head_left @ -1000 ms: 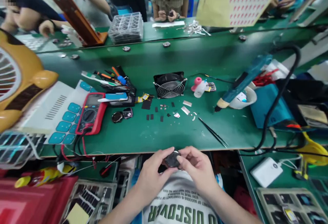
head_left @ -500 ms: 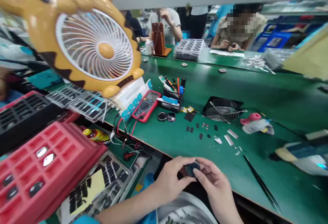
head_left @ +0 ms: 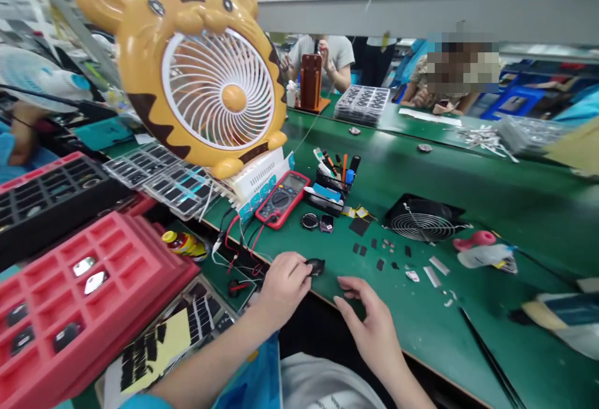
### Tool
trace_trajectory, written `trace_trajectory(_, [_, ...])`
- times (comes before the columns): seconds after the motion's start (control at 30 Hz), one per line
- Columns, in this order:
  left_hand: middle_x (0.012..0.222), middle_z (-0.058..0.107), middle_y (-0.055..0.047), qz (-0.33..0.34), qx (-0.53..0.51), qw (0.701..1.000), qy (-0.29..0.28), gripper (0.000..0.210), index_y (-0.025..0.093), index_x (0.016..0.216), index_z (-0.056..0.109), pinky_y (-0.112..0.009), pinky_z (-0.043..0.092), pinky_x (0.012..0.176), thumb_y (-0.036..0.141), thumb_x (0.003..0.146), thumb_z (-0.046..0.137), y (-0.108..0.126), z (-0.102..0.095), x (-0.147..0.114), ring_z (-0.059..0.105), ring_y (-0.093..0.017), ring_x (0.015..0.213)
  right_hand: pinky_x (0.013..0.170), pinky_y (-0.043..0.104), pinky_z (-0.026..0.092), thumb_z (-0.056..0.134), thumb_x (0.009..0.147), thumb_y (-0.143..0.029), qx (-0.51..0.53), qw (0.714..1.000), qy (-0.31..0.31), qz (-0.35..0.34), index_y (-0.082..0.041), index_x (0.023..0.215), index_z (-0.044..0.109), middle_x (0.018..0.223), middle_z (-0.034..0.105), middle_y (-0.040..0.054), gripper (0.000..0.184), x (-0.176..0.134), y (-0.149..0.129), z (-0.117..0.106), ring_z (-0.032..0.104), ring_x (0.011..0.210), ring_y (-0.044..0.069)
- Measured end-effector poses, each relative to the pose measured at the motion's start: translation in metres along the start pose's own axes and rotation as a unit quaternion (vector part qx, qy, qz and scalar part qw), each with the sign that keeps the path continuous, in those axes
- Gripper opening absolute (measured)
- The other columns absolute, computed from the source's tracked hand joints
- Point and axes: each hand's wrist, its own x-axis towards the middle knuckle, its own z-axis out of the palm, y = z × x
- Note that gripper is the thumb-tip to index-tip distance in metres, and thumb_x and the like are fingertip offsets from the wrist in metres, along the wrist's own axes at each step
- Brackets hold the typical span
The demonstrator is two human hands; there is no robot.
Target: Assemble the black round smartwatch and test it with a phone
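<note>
At the front edge of the green bench, my left hand (head_left: 284, 287) has its fingers closed on the near side of a small dark, round, watch-like piece (head_left: 317, 266). The piece is at the bench surface; I cannot tell whether it rests on it. My right hand (head_left: 369, 315) is a little to the right, thumb and fingers apart, holding nothing. Beyond the hands lie several small dark rectangular pads (head_left: 359, 249) and a larger black square (head_left: 359, 227). A round black part (head_left: 309, 221) and a squarish one (head_left: 326, 223) are near the red multimeter (head_left: 282, 199).
A yellow tiger-faced fan (head_left: 201, 78) stands back left. Left are a pink foam tray (head_left: 51, 272) and a bottle (head_left: 185, 244). A black fan with wire guard (head_left: 423, 219), a clear bottle (head_left: 484, 255) and tweezers (head_left: 489, 356) lie right. People sit across the bench.
My hands have moved apart. The left carried the dark round piece forward and left to the bench; the right let go of it and opened. The head view has shifted slightly.
</note>
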Motion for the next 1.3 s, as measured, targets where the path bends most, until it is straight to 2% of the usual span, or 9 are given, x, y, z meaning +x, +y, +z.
trace_trajectory(0.23, [0.096, 0.065, -0.007, 0.107, 0.016, 0.990, -0.090, 0.011, 0.019, 0.102, 0.067, -0.034, 0.059, 0.080, 0.012, 0.100, 0.059, -0.006, 0.004, 0.002, 0.063, -0.020, 0.095, 0.089, 0.038, 0.060, 0.060, 0.099, -0.016, -0.104, 0.989, -0.009, -0.102, -0.020, 0.112, 0.063, 0.108, 0.071, 0.0089, 0.014, -0.001, 0.000, -0.001, 0.066, 0.103, 0.023])
trace_trajectory(0.4, [0.137, 0.059, -0.013, 0.016, -0.007, 0.987, -0.161, 0.042, 0.025, 0.141, 0.055, -0.043, 0.057, 0.104, 0.023, 0.100, 0.062, -0.012, -0.003, 0.005, 0.062, -0.027, 0.126, 0.090, 0.042, 0.059, 0.065, 0.096, -0.015, -0.128, 0.986, -0.006, -0.104, -0.018, 0.109, 0.061, 0.108, 0.069, 0.0103, 0.014, 0.003, -0.004, 0.004, 0.061, 0.104, 0.026])
trace_trajectory(0.5, [0.134, 0.062, -0.012, -0.041, 0.013, 0.981, -0.188, 0.063, 0.027, 0.154, 0.041, -0.046, 0.057, 0.104, 0.029, 0.096, 0.066, -0.014, -0.009, 0.005, 0.064, -0.029, 0.122, 0.091, 0.046, 0.058, 0.074, 0.091, -0.019, -0.165, 0.982, 0.006, -0.087, -0.016, 0.106, 0.062, 0.111, 0.069, 0.0120, 0.020, 0.007, -0.009, 0.011, 0.060, 0.107, 0.029])
trace_trajectory(0.73, [0.112, 0.072, -0.008, -0.052, 0.025, 0.987, -0.152, 0.051, 0.024, 0.147, 0.049, -0.045, 0.052, 0.104, 0.020, 0.098, 0.059, 0.005, -0.004, -0.017, 0.064, -0.027, 0.114, 0.086, 0.048, 0.056, 0.083, 0.086, -0.032, -0.255, 0.964, -0.029, -0.074, -0.016, 0.105, 0.064, 0.119, 0.070, 0.0133, 0.031, 0.013, -0.015, 0.017, 0.059, 0.112, 0.033])
trace_trajectory(0.9, [0.107, 0.075, -0.003, -0.114, -0.068, 0.988, -0.081, 0.039, 0.025, 0.135, 0.060, -0.040, 0.050, 0.107, 0.014, 0.098, 0.056, 0.019, -0.006, -0.045, 0.066, -0.021, 0.113, 0.084, 0.046, 0.055, 0.085, 0.083, -0.021, -0.267, 0.954, -0.070, -0.120, -0.017, 0.103, 0.064, 0.121, 0.072, 0.0129, 0.029, 0.021, -0.007, 0.008, 0.061, 0.111, 0.032])
trace_trajectory(0.97, [0.100, 0.075, -0.002, -0.238, -0.142, 0.959, -0.054, 0.029, 0.025, 0.121, 0.070, -0.036, 0.053, 0.099, 0.018, 0.094, 0.062, 0.017, -0.010, -0.058, 0.069, -0.020, 0.100, 0.084, 0.046, 0.056, 0.085, 0.082, -0.016, -0.242, 0.955, -0.100, -0.137, -0.018, 0.104, 0.064, 0.120, 0.073, 0.0114, 0.030, 0.026, 0.000, 0.003, 0.061, 0.109, 0.031])
trace_trajectory(1.07, [0.090, 0.075, -0.003, -0.451, -0.220, 0.865, -0.014, 0.022, 0.021, 0.105, 0.075, -0.036, 0.055, 0.092, 0.023, 0.084, 0.073, 0.000, -0.012, -0.077, 0.070, -0.020, 0.088, 0.090, 0.048, 0.057, 0.081, 0.084, -0.014, -0.192, 0.963, -0.124, -0.142, -0.019, 0.107, 0.063, 0.120, 0.072, 0.0110, 0.029, 0.032, 0.010, -0.001, 0.062, 0.110, 0.030])
trace_trajectory(1.23, [0.071, 0.067, -0.001, -0.618, -0.232, 0.747, 0.081, 0.005, 0.014, 0.090, 0.068, -0.027, 0.054, 0.062, 0.018, 0.087, 0.070, -0.057, -0.006, -0.104, 0.064, -0.015, 0.062, 0.094, 0.047, 0.059, 0.063, 0.100, -0.032, -0.136, 0.979, -0.077, -0.134, -0.022, 0.122, 0.063, 0.134, 0.065, 0.0152, 0.025, 0.027, 0.016, -0.009, 0.065, 0.118, 0.030])
trace_trajectory(1.3, [0.077, 0.066, 0.000, -0.662, -0.234, 0.701, 0.127, 0.007, 0.013, 0.095, 0.065, -0.026, 0.055, 0.062, 0.020, 0.094, 0.067, -0.079, -0.003, -0.109, 0.064, -0.013, 0.064, 0.080, 0.037, 0.059, 0.055, 0.104, -0.034, -0.124, 0.986, -0.033, -0.109, -0.021, 0.107, 0.066, 0.115, 0.070, 0.0123, 0.017, 0.022, 0.014, -0.015, 0.070, 0.100, 0.024])
